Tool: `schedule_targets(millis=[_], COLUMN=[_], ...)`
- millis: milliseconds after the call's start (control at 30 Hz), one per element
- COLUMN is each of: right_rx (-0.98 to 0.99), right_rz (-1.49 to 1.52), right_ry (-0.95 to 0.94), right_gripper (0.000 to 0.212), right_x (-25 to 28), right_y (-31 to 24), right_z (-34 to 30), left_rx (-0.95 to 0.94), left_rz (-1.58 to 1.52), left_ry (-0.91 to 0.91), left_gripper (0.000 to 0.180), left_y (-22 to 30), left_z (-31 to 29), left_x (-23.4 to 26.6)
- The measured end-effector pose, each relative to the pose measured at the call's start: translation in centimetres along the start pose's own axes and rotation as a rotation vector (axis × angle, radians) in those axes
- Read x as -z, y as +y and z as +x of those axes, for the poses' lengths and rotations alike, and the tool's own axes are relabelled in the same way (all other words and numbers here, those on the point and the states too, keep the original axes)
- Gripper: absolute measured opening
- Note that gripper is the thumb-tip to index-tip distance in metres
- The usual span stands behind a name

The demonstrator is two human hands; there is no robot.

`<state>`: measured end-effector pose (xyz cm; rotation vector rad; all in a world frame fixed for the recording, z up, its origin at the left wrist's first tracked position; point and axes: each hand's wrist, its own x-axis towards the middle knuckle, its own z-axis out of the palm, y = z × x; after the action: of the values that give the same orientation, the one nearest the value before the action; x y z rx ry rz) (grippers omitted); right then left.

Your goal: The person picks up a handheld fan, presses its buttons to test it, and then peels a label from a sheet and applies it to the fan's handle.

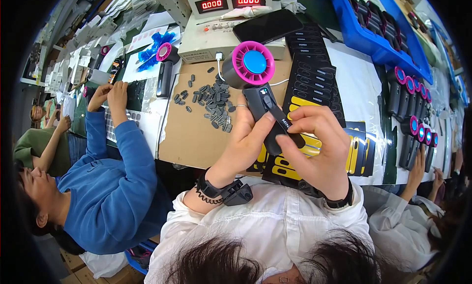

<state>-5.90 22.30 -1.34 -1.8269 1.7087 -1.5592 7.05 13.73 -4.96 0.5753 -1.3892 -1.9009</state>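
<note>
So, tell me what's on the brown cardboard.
Mainly a loose heap of small grey pieces lies on the cardboard; what the held fan and left hand cover can't be seen.

Loose parts (213,98) lie on cardboard (172,142) left of the handheld fan (256,96), sheets (320,78) right of it, a phone (269,26) behind on a box (199,44).

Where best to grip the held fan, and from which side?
Likely the handle, from the left: it's long and slim, while the head is broad and round. The left hand holds it there; the right hand crowds its right.
</note>
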Motion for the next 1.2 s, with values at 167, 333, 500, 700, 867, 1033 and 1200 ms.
schedule_targets(millis=[167,333,500,700,867,1033,1200], right_rx=[-0.057,0.018,-0.024,-0.109,-0.155,-0.251,-0.281], right_rz=[-0.058,-0.181,-0.122,-0.070,0.086,0.227,0.206], right_ry=[0.000,-0.015,-0.042,-0.012,0.100,0.179,0.209], right_gripper=[0.015,0.016,0.014,0.011,0.011,0.013,0.013], right_x=[-0.4,-0.1,1.2,2.7,3.2,2.9,2.8], right_y=[-0.4,0.3,0.5,1.0,2.1,2.9,3.1], right_z=[0.4,0.9,1.8,2.4,1.8,0.5,0.0], left_rx=[-0.050,-0.061,0.047,0.236,0.290,0.233,0.250], left_rz=[0.134,0.151,0.062,-0.156,-0.447,-0.454,-0.351], left_ry=[0.054,0.030,-0.036,-0.066,-0.147,-0.164,-0.109], left_gripper=[0.036,0.037,0.037,0.035,0.032,0.036,0.041], left_y=[-0.5,-0.9,-0.9,-0.3,-0.7,0.1,0.7], left_z=[-0.2,0.2,0.2,0.5,0.7,0.7,0.7], left_x=[0.3,0.6,0.6,1.0,1.6,1.4,1.5])
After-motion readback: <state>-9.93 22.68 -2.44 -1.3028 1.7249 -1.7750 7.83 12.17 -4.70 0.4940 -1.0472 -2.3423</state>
